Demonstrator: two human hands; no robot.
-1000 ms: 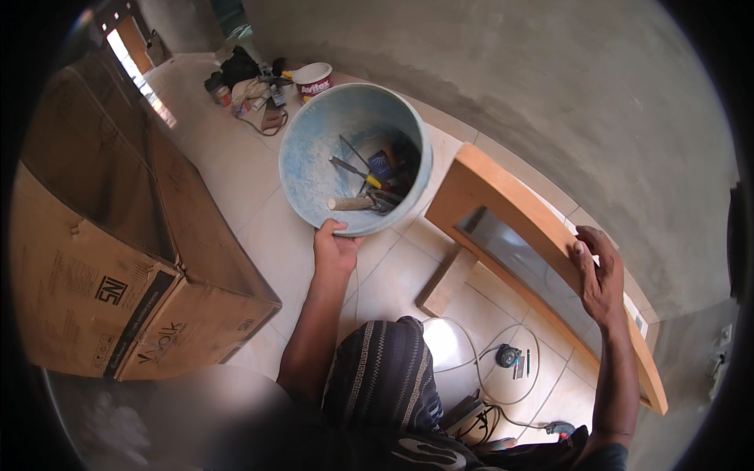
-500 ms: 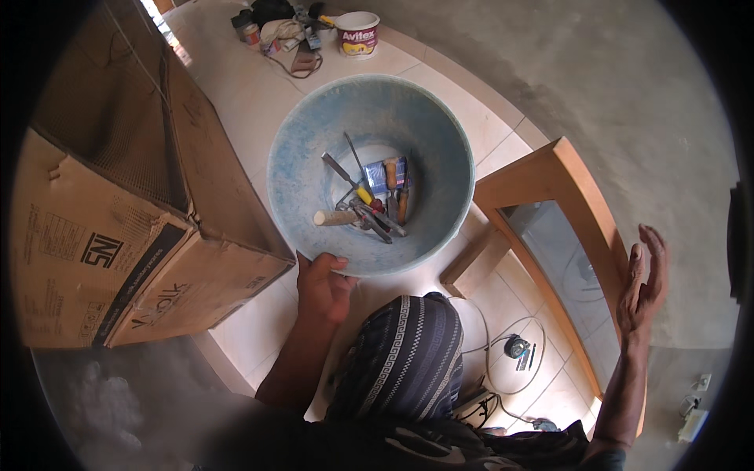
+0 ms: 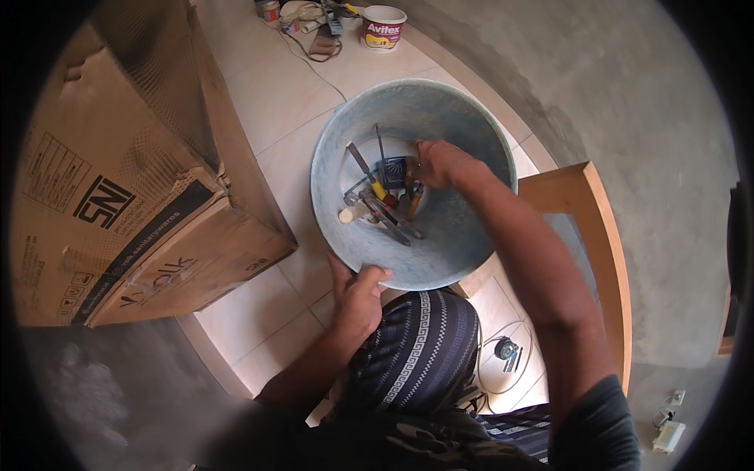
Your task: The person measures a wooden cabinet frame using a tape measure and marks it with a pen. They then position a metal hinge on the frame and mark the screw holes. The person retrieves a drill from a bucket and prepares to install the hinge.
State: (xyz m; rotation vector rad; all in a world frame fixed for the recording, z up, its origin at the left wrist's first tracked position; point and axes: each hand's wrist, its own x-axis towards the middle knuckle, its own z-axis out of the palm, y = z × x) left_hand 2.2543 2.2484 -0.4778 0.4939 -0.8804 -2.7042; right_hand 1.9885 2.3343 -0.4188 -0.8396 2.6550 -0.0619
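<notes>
A large round blue-grey plastic bucket (image 3: pixel 345 125) is tilted so its inside faces me. My left hand (image 3: pixel 360 302) grips its near rim, thumb over the edge. My right hand (image 3: pixel 446 163) reaches inside with curled fingers among the tools; what they hold is hidden. Beside them are a wooden handle (image 3: pixel 412 206) and a dark blue packet (image 3: pixel 393 173). Also in the bucket lie a chisel with a yellow handle (image 3: pixel 367 169), a thin dark rod (image 3: pixel 380 149), a pale wooden handle (image 3: pixel 353 213) and several metal tools (image 3: pixel 393 223).
A big cardboard box (image 3: pixel 149 228) stands at the left. On the right, a wooden frame with a glass panel (image 3: pixel 605 259) leans near the grey wall (image 3: pixel 652 141). A tape measure (image 3: pixel 506 348) lies by a looped cord. Far back are a white-and-maroon tub (image 3: pixel 383 30) and a handsaw (image 3: pixel 324 45).
My right hand has moved from beside the wooden frame into the bucket. In the view, the bucket and my left hand on its rim appear farther right.
</notes>
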